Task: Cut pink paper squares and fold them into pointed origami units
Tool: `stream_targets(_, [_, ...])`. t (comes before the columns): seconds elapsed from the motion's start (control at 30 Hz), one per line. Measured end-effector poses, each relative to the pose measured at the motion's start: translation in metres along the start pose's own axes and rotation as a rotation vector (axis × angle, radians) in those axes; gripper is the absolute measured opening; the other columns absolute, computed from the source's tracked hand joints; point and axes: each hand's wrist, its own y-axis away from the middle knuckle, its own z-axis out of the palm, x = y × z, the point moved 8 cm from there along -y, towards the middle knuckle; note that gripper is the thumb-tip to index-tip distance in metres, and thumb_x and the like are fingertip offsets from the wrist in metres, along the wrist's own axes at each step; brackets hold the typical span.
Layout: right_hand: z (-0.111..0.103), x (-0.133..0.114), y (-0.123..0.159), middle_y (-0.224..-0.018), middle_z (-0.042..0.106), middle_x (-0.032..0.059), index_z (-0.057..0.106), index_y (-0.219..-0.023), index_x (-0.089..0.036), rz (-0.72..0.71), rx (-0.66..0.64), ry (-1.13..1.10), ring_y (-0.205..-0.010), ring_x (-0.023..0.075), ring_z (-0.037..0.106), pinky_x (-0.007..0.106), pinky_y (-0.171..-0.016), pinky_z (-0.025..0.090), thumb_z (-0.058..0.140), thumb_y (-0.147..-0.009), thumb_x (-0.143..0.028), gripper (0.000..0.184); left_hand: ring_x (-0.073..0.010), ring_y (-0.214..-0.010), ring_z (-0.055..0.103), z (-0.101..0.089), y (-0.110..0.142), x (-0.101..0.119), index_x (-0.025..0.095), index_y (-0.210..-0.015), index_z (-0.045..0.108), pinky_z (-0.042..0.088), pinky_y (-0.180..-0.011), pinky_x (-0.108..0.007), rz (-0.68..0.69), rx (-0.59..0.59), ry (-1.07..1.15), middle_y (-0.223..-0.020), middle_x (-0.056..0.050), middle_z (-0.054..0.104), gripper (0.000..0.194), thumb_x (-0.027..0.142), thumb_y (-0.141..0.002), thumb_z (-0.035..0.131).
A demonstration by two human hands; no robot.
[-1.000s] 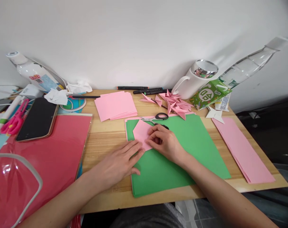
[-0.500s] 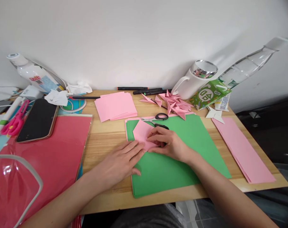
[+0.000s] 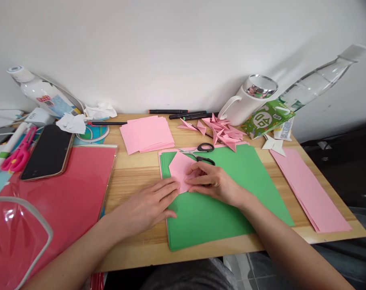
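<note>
A partly folded pink paper point(image 3: 181, 164) lies on a stack of green sheets point(image 3: 228, 217). My left hand point(image 3: 154, 201) rests flat at its lower left, fingers stretched out with the tips touching the paper's edge. At the paper's right side, my right hand point(image 3: 211, 182) has its thumb and fingertips pinched on the fold, and part of the paper is hidden beneath it. Black-handled scissors point(image 3: 204, 148) lie just beyond, partly over the green stack.
Behind are a stack of pink squares point(image 3: 148, 135), folded pink pieces point(image 3: 222, 131), black markers point(image 3: 168, 112), a white mug point(image 3: 242, 104) and a clear bottle point(image 3: 319, 82). Pink strips point(image 3: 310, 189) lie right. A phone point(image 3: 48, 152) and a red folder point(image 3: 77, 189) are left.
My left hand has slid slightly left and down, leaving more of the paper's lower edge in sight. My right hand stays at the fold, nearly unmoved.
</note>
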Motion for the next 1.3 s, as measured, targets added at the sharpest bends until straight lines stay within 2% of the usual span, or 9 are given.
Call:
stream_targets(0.1, [0.0,-0.001,-0.001,-0.108,0.061,0.0115,0.072,-0.1,-0.02,-0.012,0.005,-0.002,-0.087,0.0176,0.063,0.031,-0.07,0.056,0.061,-0.087,-0.023,0.017,-0.0252,-0.126,0.05,0.0,-0.001,0.0,0.008,-0.128,0.052,0.046,-0.104,-0.041,-0.001,-0.021,-0.014,-0.132,-0.015,0.057,0.046,0.038,-0.095,0.043])
stream_targets(0.27, [-0.001,-0.002,-0.001,-0.108,0.062,0.011,0.072,-0.099,-0.021,-0.011,0.012,-0.001,-0.089,0.0181,0.063,0.031,-0.072,0.057,0.061,-0.087,-0.024,0.016,-0.0229,-0.12,0.055,-0.004,-0.002,-0.002,0.009,-0.129,0.049,0.05,-0.1,-0.039,-0.042,0.008,-0.047,-0.128,-0.014,0.06,0.039,0.029,-0.099,0.035])
stream_targets(0.4, [-0.001,-0.001,0.0,-0.108,0.062,0.011,0.072,-0.099,-0.021,-0.006,0.012,0.0,-0.087,0.0176,0.063,0.032,-0.071,0.056,0.061,-0.087,-0.024,0.016,-0.022,-0.123,0.053,-0.002,-0.001,-0.001,0.012,-0.131,0.049,0.047,-0.103,-0.04,-0.011,-0.002,-0.009,-0.131,-0.013,0.059,0.037,0.024,-0.097,0.04])
stream_targets(0.57, [0.0,0.0,0.0,-0.11,0.061,0.0105,0.072,-0.099,-0.021,0.007,-0.002,0.008,-0.085,0.0166,0.063,0.031,-0.071,0.055,0.06,-0.088,-0.025,0.016,-0.0245,-0.126,0.05,0.003,-0.001,0.0,0.013,-0.129,0.052,0.047,-0.103,-0.042,0.028,-0.015,-0.005,-0.13,-0.015,0.058,0.038,0.025,-0.094,0.049])
stream_targets(0.83, [0.0,-0.003,0.0,-0.11,0.061,0.0104,0.072,-0.099,-0.021,0.013,-0.004,0.021,-0.084,0.0166,0.062,0.031,-0.071,0.055,0.059,-0.089,-0.025,0.017,-0.0287,-0.123,0.052,0.008,-0.003,0.004,0.009,-0.125,0.055,0.049,-0.1,-0.044,0.029,-0.051,-0.116,-0.129,-0.016,0.059,0.038,0.028,-0.092,0.051])
stream_targets(1.13, [0.0,-0.004,0.0,-0.109,0.06,0.0111,0.072,-0.096,-0.019,0.009,0.003,0.049,-0.081,0.0156,0.061,0.03,-0.068,0.054,0.059,-0.089,-0.023,0.016,-0.0288,-0.123,0.052,0.012,-0.003,0.005,0.009,-0.124,0.056,0.048,-0.099,-0.044,0.022,-0.057,-0.17,-0.13,-0.016,0.058,0.038,0.03,-0.094,0.048])
stream_targets(1.3, [0.0,-0.005,0.0,-0.108,0.06,0.0113,0.072,-0.096,-0.017,-0.003,0.009,0.052,-0.078,0.0145,0.059,0.03,-0.068,0.053,0.059,-0.089,-0.023,0.016,-0.0272,-0.122,0.053,0.005,-0.004,0.002,0.009,-0.125,0.053,0.048,-0.1,-0.044,-0.001,-0.026,-0.093,-0.128,-0.015,0.059,0.038,0.03,-0.094,0.046])
